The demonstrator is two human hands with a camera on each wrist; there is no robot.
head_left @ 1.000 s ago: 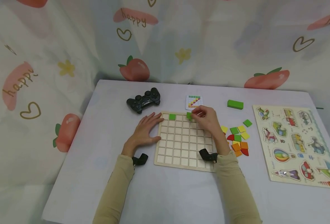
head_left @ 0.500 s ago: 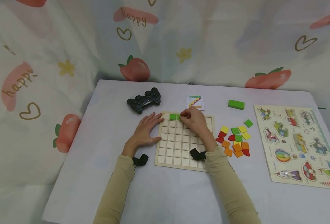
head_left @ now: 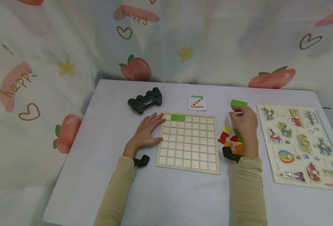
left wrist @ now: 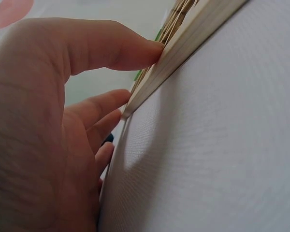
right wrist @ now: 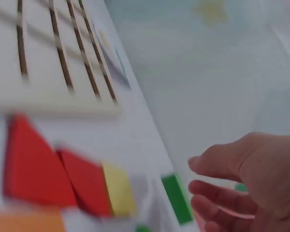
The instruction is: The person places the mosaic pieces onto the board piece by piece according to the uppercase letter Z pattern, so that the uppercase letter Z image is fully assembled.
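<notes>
My left hand (head_left: 145, 133) lies with fingers spread at the left edge of a wooden grid board (head_left: 187, 141). In the left wrist view its thumb (left wrist: 135, 53) touches the board's side. Two green square tiles (head_left: 177, 117) sit side by side in the board's top row. To the right of the board, my right hand (head_left: 245, 124) hovers over loose tiles, just in front of a green block (head_left: 239, 103). Its thumb and fingers stand apart in the right wrist view, holding nothing visible. Red tiles (head_left: 224, 135), a yellow tile (head_left: 226, 130) and orange tiles (head_left: 228, 144) show beside it; others are hidden beneath.
A small pattern card (head_left: 197, 103) lies behind the board. At the back left rests a black game controller (head_left: 145, 100). A picture puzzle board (head_left: 302, 147) covers the table's right side. A printed curtain (head_left: 166, 40) hangs behind the white table (head_left: 79, 175).
My right hand slid a green tile leftward along the top row until it lay beside the first, then let go and moved right over the loose tiles. The left hand stayed put.
</notes>
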